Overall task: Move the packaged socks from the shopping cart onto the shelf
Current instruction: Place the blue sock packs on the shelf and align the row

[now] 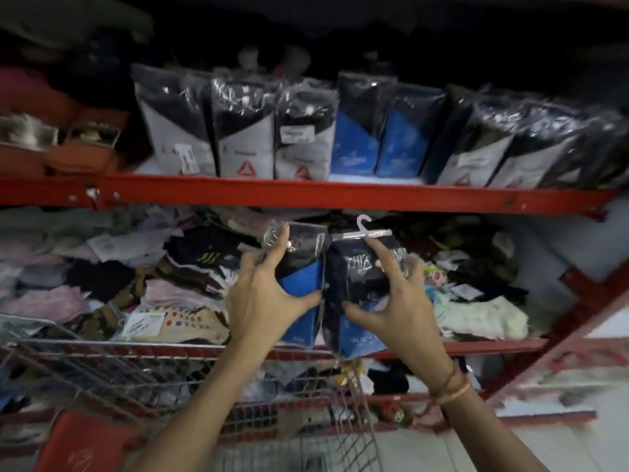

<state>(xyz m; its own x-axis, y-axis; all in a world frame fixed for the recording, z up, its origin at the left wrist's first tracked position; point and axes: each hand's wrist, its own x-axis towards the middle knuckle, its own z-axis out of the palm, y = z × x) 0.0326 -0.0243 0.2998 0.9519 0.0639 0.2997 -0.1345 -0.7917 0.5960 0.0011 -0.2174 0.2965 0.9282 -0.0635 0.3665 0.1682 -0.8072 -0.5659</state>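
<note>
Shopping cart (pixel 112 366): wire basket at the bottom of the view, nearest the camera, its rim just below the lower shelf edge; a red panel sits at its lower left.
Loose socks (pixel 102 274): an untidy heap of mixed colours fills the lower shelf behind the hands, from the far left across to the right.
Left hand (pixel 262 298): raised in front of the lower shelf, fingers spread and wrapped round the left sock pack, thumb pressed on its blue card, forefinger up along its top left corner.
Left sock pack (pixel 303 264): clear plastic sleeve, dark socks above, blue card below; held upright, touching the right pack along its inner edge.
Right sock pack (pixel 357 287): dark socks in shiny plastic with a blue band and white lettering at the bottom, a white plastic hook (pixel 364 224) at the top; held upright above the cart rim.
Right hand (pixel 398 308): fingers spread round the right pack, thumb on its front near the lower left, forefinger stretched up to the hanger bar; thread bands circle the wrist.
Upper shelf (pixel 306 192): red metal ledge above both hands.
Shelved sock packs (pixel 340 137): a row standing upright side by side, white-and-black cards at the left, two blue ones in the middle, more white-and-black at the right, leaning.
</note>
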